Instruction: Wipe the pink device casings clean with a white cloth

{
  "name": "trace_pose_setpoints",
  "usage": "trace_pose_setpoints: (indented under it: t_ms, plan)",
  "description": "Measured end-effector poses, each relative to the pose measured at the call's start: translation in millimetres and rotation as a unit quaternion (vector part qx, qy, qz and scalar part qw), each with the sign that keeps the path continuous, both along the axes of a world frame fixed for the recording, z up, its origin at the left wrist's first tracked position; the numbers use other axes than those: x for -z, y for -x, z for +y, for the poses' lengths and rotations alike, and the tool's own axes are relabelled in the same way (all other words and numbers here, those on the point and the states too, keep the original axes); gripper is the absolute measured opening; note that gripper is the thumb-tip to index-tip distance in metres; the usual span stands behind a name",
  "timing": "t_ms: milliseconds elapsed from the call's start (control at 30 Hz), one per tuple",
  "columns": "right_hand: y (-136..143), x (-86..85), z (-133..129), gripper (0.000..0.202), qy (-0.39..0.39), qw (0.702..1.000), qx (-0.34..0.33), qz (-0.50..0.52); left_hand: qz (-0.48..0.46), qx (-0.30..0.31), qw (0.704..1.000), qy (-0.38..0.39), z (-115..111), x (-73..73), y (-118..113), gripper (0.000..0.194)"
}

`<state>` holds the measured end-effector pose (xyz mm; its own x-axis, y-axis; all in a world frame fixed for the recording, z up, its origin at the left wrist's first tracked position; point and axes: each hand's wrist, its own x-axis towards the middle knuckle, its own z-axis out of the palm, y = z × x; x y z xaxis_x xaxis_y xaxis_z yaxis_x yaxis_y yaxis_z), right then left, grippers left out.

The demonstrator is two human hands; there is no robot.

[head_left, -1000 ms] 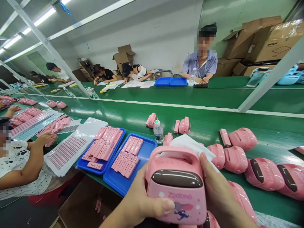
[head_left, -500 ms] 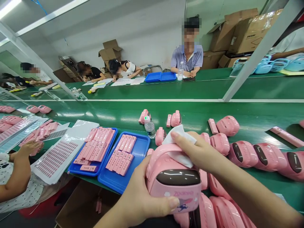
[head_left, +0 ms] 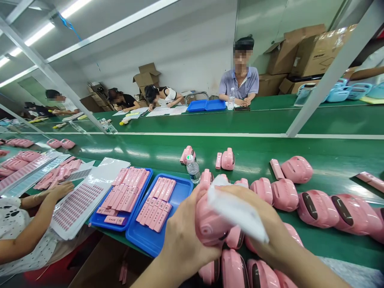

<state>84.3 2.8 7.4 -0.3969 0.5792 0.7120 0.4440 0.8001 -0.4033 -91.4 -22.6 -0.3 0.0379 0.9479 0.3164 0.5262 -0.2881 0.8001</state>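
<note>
My left hand (head_left: 183, 236) is wrapped round the side of a pink plastic housing (head_left: 207, 220), held up over the table with its side turned toward me. A white cloth (head_left: 240, 210), slightly blurred, is gripped in my right hand (head_left: 255, 200) and lies against the top and right of that housing. The housing's dark window is not visible now. More pink housings (head_left: 234, 268) sit below and behind my hands, and a row of them (head_left: 318, 208) runs off to the right.
Blue trays (head_left: 163, 244) with pink strips stand left of my hands, near a water bottle (head_left: 193, 169). Sticker sheets (head_left: 78, 196) and a co-worker's arm (head_left: 39, 224) are at the left. Across the green table (head_left: 258, 124) sit several people; a metal post (head_left: 327, 72) rises at the right.
The pink housing has been turned, so its printed front and dark window no longer face me. My right hand and the cloth have shifted down its side. The co-worker's hand moved onto the sticker sheet.
</note>
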Motion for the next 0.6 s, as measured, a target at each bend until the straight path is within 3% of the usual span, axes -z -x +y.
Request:
trace_pose_setpoints:
  t_ms: [67,167,233,300,367,500,533,600]
  plan:
    - [-8,2.7,0,0.041,0.043,0.999,0.013,0.019,0.100,0.030,0.989,-0.103,-2,7.4,2,0.097]
    - [-15,-0.9,2,0.038,0.019,0.996,-0.070,-0.042,0.174,0.061,0.957,-0.226,-3,16.8,6,0.096]
    - [-18,-6.0,8,0.034,0.141,0.984,-0.096,-0.050,0.157,0.092,0.948,-0.259,-4,20.4,10,0.093]
    - [-22,-11.3,15,0.038,0.329,0.941,-0.074,-0.028,0.141,0.123,0.941,-0.280,-4,21.6,17,0.089]
    - [-26,-16.3,20,0.044,0.444,0.893,-0.077,0.011,0.168,0.156,0.923,-0.311,-3,21.2,25,0.080]
    - [-33,-18.1,28,0.044,0.466,0.853,-0.232,0.033,0.227,0.239,0.882,-0.336,2,23.0,33,0.084]
    - [-35,-14.2,31,0.043,0.482,0.845,-0.217,0.079,0.211,0.242,0.890,-0.325,2,24.3,31,0.086]
    - [-38,-0.6,38,0.045,0.522,0.814,-0.096,0.234,0.120,0.179,0.938,-0.270,1,26.3,24,0.088]
